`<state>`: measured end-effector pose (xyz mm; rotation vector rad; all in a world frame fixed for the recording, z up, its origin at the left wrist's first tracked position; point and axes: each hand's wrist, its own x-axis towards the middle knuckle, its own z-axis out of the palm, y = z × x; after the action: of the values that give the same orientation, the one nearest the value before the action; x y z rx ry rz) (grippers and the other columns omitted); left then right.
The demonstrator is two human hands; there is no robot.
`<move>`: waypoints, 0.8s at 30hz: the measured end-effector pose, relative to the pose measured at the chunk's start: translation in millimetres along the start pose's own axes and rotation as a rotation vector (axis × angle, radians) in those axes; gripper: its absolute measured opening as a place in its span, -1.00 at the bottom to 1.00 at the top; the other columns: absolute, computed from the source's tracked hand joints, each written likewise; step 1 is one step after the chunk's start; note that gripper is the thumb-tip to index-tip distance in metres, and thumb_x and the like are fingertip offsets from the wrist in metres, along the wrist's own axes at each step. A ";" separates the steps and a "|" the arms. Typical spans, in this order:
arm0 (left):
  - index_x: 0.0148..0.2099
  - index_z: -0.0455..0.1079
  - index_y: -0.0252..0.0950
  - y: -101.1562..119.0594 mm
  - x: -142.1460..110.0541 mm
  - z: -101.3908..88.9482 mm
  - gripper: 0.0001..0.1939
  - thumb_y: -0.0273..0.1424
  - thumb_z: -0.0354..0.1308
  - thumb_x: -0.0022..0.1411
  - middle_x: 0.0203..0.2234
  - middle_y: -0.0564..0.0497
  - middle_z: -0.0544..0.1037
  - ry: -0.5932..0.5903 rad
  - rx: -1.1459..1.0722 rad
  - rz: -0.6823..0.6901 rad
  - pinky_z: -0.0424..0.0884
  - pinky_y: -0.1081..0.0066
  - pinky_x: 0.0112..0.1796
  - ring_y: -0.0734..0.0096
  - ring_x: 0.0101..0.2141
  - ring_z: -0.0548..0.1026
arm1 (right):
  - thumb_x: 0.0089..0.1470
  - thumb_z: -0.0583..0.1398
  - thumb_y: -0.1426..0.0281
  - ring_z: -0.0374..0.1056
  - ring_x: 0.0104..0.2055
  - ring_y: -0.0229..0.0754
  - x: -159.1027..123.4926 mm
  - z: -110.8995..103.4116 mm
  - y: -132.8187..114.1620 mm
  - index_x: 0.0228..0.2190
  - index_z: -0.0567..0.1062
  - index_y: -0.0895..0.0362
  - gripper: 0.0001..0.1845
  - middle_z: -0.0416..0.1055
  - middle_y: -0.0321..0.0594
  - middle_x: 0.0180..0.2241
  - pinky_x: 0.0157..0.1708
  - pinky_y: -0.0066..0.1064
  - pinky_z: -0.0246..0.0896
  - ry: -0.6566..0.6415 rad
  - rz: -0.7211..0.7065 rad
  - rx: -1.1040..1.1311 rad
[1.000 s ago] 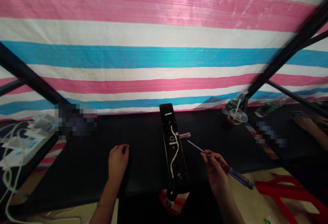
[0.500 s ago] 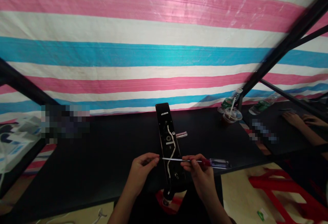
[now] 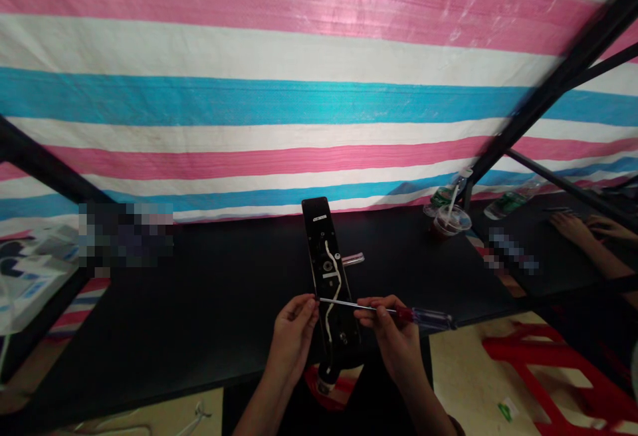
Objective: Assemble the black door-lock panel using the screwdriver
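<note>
A screwdriver (image 3: pixel 343 304) with a red and clear handle lies across my right hand (image 3: pixel 393 333), whose fingers are closed around its shaft near the handle. The shaft points left, its tip at the fingertips of my left hand (image 3: pixel 294 336). Thumb and forefinger of that hand are pinched together; whatever is between them is too small to make out. Below the shaft is a long black panel (image 3: pixel 319 236) with a white cable (image 3: pixel 340 283) along it, round fittings and small labels. A short clear-pink item (image 3: pixel 353 259) touches or lies beside its right edge.
The black table (image 3: pixel 209 303) meets a striped tarp (image 3: pixel 249 170) at the back. A plastic cup with a straw (image 3: pixel 451 221) and a bottle (image 3: pixel 441 198) stand at the right. Another person's hands (image 3: pixel 573 226) are farther right. White power adapters (image 3: pixel 44 256) sit at the left; a red stool (image 3: pixel 558 363) is below.
My left hand has moved right and slightly up, still at the screwdriver's tip. The screwdriver has tilted a little, its tip higher and its handle slightly lower.
</note>
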<state>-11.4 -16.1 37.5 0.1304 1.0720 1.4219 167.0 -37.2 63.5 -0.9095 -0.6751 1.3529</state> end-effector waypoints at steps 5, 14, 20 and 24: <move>-0.42 0.57 -0.41 -1.6 1.6 -1.4 -0.55 -0.42 0.64 -0.44 -0.54 0.02 0.58 -0.026 -0.065 -0.021 0.47 0.64 -0.46 0.57 -0.51 0.50 | 0.05 0.43 0.24 0.62 -0.33 -0.13 3.1 -1.6 -0.8 -0.40 0.55 0.12 -0.76 0.64 -0.13 -0.27 -0.35 -0.46 0.54 -0.032 0.008 0.027; -0.34 0.54 -0.44 -3.4 -1.6 7.0 -0.83 -0.60 0.46 -0.02 -0.55 0.03 0.52 -0.060 -0.262 -0.162 0.43 0.61 -0.53 0.57 -0.54 0.49 | 0.20 0.32 0.30 0.63 -0.27 -0.07 -4.7 2.2 0.5 -0.32 0.56 0.08 -0.88 0.63 -0.13 -0.20 -0.29 -0.34 0.59 -0.163 -0.150 -0.089; -0.27 0.51 -0.39 -1.8 4.7 25.4 -0.88 -0.55 0.16 0.34 -0.59 0.09 0.44 -0.082 -0.350 -0.360 0.39 0.60 -0.56 0.62 -0.61 0.41 | 0.23 0.28 0.39 0.62 -0.21 -0.07 -8.3 17.3 15.4 -0.25 0.60 0.01 -0.93 0.62 -0.15 -0.13 -0.20 -0.29 0.59 -0.250 -0.416 -0.358; -0.31 0.52 -0.44 -0.4 11.3 32.7 -0.86 -0.57 0.17 0.31 -0.56 0.01 0.51 -0.091 -0.213 -0.289 0.42 0.59 -0.53 0.58 -0.58 0.47 | 0.23 0.28 0.37 0.61 -0.19 -0.09 7.9 26.0 21.1 -0.30 0.60 0.05 -0.93 0.63 -0.12 -0.17 -0.14 -0.28 0.57 -0.161 -0.473 -0.461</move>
<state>8.1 9.8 49.6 -0.1089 0.8220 1.2461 135.0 -25.8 57.9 -0.9267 -1.2750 0.8618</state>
